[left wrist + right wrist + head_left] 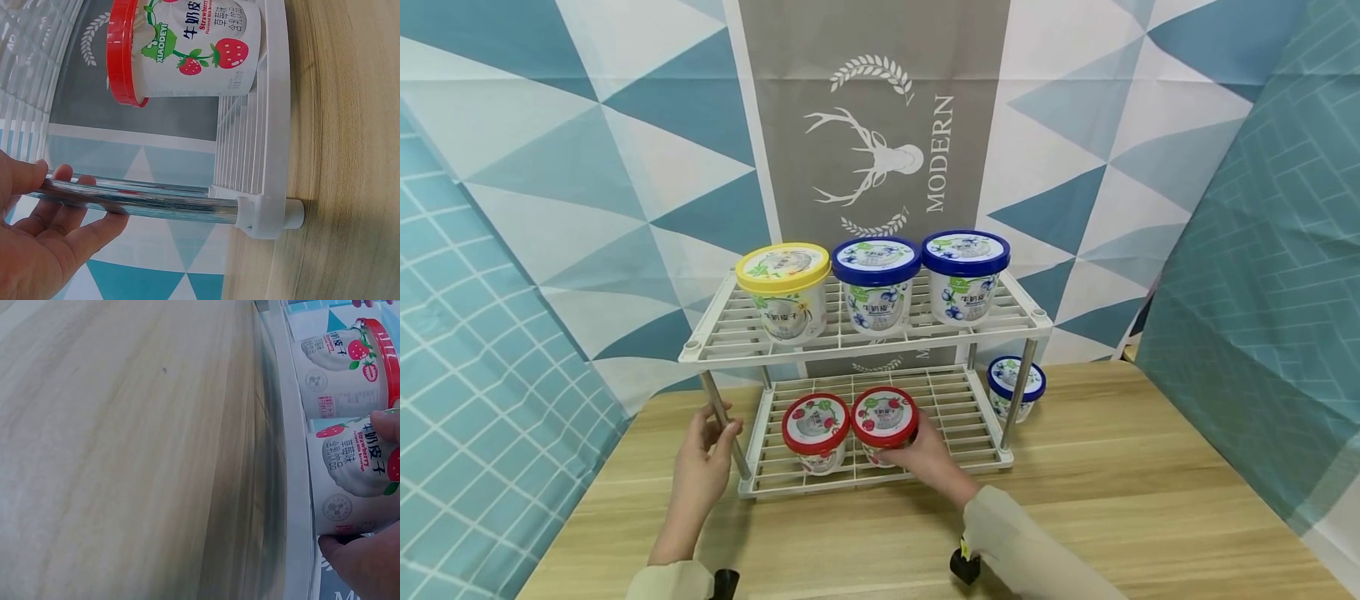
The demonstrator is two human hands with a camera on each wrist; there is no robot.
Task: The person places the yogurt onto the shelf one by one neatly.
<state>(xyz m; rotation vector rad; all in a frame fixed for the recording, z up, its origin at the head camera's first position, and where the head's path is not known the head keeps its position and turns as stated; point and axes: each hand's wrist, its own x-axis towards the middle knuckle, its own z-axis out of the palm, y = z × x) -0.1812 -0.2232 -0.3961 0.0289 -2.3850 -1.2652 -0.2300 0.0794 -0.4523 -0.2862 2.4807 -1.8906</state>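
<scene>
My right hand (928, 457) grips a red-lidded strawberry milk tub (885, 415) on the lower shelf, thumb at its front and fingers around its right side. Directly left of it stands a second red-lidded tub (817, 429). In the left wrist view, my left hand (56, 231) holds a shiny metal post (169, 205) of the white two-tier rack (865, 342), its thumb and fingers on either side of the bar. The right wrist view catches the gripped tub (353, 481) lying close to the rack's front edge, partly cut off by the frame.
On the upper shelf stand a yellow-lidded tub (784, 292) and two blue-lidded blueberry tubs (877, 283). Another blue-lidded tub (1015, 387) sits on the wooden table (1135, 467) beside the rack's right post. A patterned cloth (880, 158) hangs behind the rack.
</scene>
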